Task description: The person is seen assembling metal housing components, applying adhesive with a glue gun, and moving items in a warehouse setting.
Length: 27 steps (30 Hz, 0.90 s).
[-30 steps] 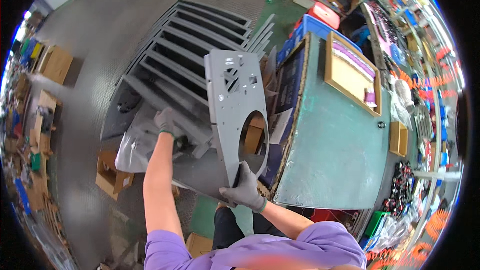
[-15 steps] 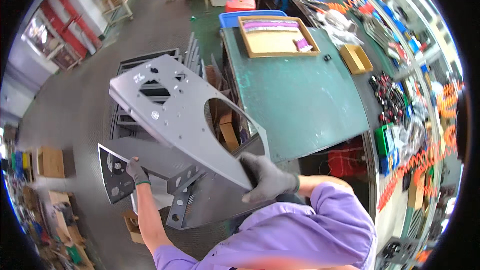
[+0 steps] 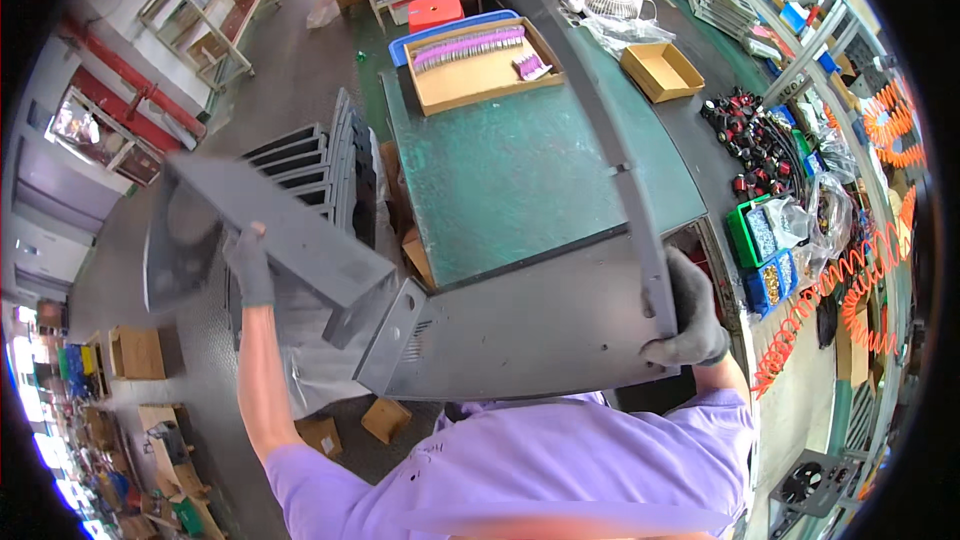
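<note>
A large dark grey sheet-metal housing [image 3: 530, 315] spans the space before my body, held between both hands. My gloved left hand [image 3: 250, 265] is closed on its left end, beside a slanted panel blurred by motion. At the other end my gloved right hand [image 3: 692, 315] grips the base of a long upright side panel, which I see almost edge-on. The flat middle sheet faces up and shows small holes and a group of slots near its left bracket. The housing hangs in front of the near edge of the green-topped table [image 3: 480, 210], covering part of it.
Several grey metal frames [image 3: 350, 170] stand stacked left of the table. A cardboard tray [image 3: 480, 100] of purple-and-silver parts lies on its far end. To the right, a bench holds a shallow carton [image 3: 662, 72], dark red-and-black parts [image 3: 755, 140] and green and blue bins [image 3: 770, 285].
The housing has turned: its right panel swung from lying slanted across the view to upright on the right. My right hand moved right and up; my left hand rose slightly.
</note>
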### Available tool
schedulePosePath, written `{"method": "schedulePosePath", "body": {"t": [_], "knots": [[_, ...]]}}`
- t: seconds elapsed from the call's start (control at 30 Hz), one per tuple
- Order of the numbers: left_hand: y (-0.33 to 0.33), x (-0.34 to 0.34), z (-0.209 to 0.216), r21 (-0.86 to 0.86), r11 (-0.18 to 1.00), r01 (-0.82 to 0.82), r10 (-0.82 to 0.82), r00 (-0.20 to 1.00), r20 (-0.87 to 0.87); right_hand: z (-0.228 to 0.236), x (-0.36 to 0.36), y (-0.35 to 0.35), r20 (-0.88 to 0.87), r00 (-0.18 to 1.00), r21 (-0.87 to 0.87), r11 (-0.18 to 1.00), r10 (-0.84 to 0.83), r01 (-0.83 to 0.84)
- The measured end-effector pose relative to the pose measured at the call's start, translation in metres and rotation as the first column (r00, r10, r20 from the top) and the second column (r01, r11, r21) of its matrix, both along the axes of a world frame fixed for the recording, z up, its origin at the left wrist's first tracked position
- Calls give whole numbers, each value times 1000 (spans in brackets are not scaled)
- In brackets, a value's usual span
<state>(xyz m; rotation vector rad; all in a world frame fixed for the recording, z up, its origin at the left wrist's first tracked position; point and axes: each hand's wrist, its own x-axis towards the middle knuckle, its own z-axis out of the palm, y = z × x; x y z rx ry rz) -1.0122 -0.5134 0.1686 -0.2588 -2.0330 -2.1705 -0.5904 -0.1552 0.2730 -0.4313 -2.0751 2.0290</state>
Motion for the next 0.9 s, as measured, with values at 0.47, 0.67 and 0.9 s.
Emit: {"method": "schedulePosePath", "body": {"t": [0.47,0.67,0.9], "knots": [[284,109,-35,-870,464,165,-614,768,-182,33,213,120,-17,948,192,929,-319,316],[371,155,-57,-978,104,183,-812,583,23,24,266,100,-31,773,224,749,-634,624],[389,190,-132,-989,45,138,-938,346,5,28,302,47,24,491,231,483,-871,845]]}}
